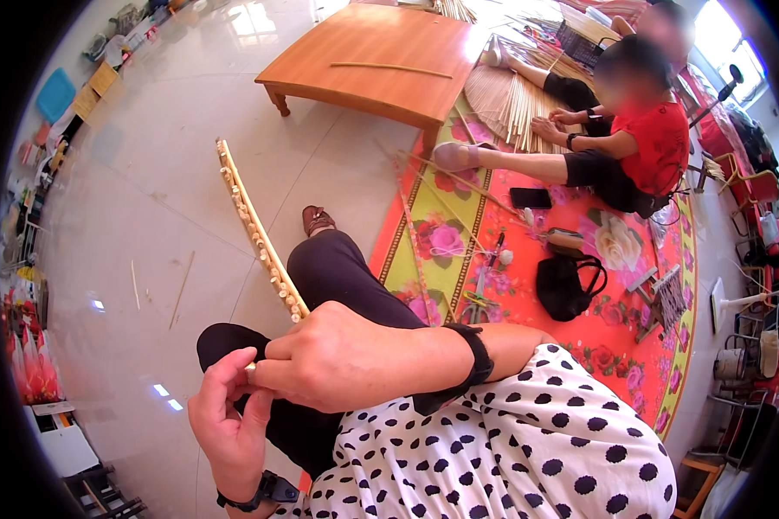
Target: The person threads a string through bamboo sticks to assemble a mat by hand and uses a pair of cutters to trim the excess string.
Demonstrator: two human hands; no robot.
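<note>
A long, narrow strip of pale stalks (260,233), with a row of short cut ends along it, juts up and away from my hands over the floor. Its near end goes behind my right hand (325,359), which is closed around it. Fingertip to fingertip against the right one, my left hand (234,411) is closed in a pinch. A small pale bit (251,368) shows between the fingers; whether it is a stalk end I cannot tell. Both hands are above my lap, near a black shoe (229,344).
A low wooden table (381,48) stands ahead with one stick (389,69) on it. On the flowered mat (571,346) lie a black handbag (565,287), a phone (530,198) and loose stalks. Another person in red (653,147) sits there, handling a fan of stalks (524,108).
</note>
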